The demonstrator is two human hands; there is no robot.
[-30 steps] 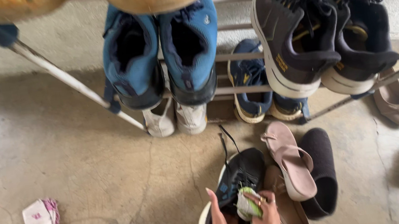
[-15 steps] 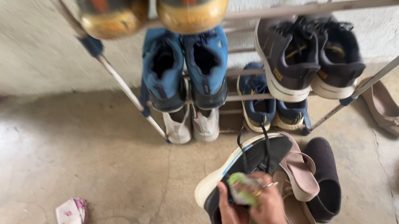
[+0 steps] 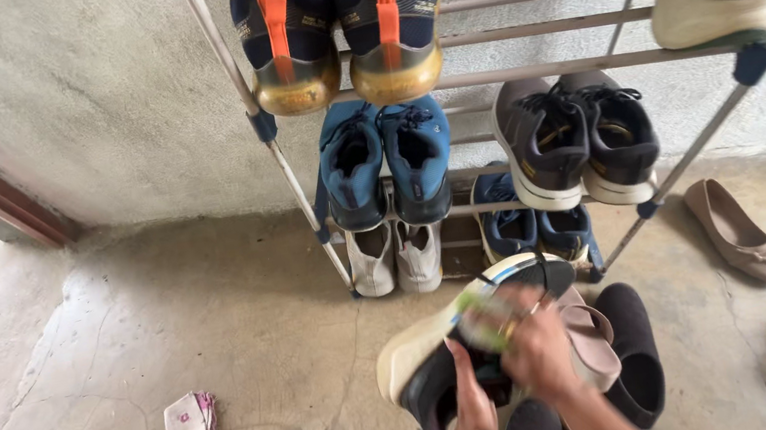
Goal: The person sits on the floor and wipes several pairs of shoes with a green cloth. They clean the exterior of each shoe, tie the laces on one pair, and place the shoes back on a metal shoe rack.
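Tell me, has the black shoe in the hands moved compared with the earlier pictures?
Yes. The black shoe has been lifted and tipped onto its side: its pale sole now faces the shoe rack, and its toe reaches nearer the rack's bottom shelf than before.

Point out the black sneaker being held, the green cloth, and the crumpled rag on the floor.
black sneaker (image 3: 430, 395), head view, on its dark side panel.
green cloth (image 3: 480, 324), head view, on the blurred green wad.
crumpled rag (image 3: 190, 423), head view, on its middle.

A black sneaker (image 3: 443, 347) with a thick white sole is tilted on its side above the floor, a green cloth (image 3: 482, 321) pressed against it.
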